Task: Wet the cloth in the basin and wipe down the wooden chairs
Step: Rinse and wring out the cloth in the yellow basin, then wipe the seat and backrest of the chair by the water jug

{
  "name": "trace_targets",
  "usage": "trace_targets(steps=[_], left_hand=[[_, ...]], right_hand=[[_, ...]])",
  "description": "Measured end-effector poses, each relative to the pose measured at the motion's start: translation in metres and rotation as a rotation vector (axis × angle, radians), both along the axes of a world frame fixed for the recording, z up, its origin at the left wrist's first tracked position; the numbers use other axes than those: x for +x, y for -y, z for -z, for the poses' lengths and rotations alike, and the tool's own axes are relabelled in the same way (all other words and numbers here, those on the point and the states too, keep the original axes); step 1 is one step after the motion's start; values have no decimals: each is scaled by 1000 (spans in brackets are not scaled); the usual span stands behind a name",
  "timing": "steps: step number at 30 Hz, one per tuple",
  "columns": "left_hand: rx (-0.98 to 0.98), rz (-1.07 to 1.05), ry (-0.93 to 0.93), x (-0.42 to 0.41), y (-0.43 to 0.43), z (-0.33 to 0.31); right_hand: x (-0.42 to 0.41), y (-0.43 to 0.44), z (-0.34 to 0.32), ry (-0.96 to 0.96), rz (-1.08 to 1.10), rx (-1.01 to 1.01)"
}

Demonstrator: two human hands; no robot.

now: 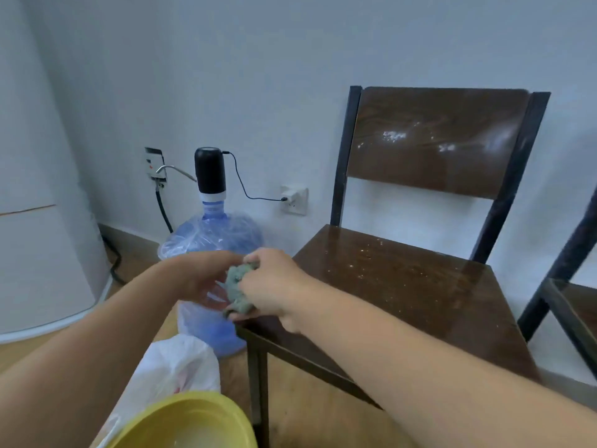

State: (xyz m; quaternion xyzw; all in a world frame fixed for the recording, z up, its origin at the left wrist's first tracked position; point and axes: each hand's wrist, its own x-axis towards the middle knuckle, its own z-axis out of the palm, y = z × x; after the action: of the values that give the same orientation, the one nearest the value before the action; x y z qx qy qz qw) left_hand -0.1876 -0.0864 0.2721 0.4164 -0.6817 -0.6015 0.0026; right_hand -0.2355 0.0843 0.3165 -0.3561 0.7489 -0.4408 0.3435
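Both hands (248,282) clamped together on bunched cloth (237,291) over chair (420,286) seat's front-left corner.

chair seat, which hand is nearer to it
Right. The right hand is at the front left corner of the chair seat, gripping the bunched cloth. The left hand holds the cloth's other side, off the seat, in front of the water bottle.

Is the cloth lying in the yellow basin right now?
No, the cloth is bunched between both hands near the wooden chair's front corner, above the yellow basin.
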Motion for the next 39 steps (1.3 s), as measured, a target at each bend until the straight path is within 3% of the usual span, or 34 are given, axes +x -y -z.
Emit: trace_targets(steps=[3, 7, 9, 12, 15, 22, 28, 39], left_hand=[[-54, 76, 66, -25, -9, -16], [-39, 91, 32, -33, -13, -4], [-19, 97, 3, -35, -12, 15], [52, 57, -112, -40, -8, 37], [62, 112, -166, -40, -2, 43], [-24, 196, -200, -41, 7, 44], [8, 165, -179, -30, -1, 49], [-156, 31, -159, -8, -32, 41]], right_hand=[[-71, -16, -14, -191, 300, -58], [-185, -50, -3, -303, 552, 81], [-238, -70, 16, -357, 611, 156], [-251, -83, 23, -486, 659, 244], [-259, -77, 33, -572, 640, 208], [-247, -42, 37, -722, 332, 225], [-187, -72, 36, -779, 59, 176], [-76, -188, 30, -592, -288, 82]])
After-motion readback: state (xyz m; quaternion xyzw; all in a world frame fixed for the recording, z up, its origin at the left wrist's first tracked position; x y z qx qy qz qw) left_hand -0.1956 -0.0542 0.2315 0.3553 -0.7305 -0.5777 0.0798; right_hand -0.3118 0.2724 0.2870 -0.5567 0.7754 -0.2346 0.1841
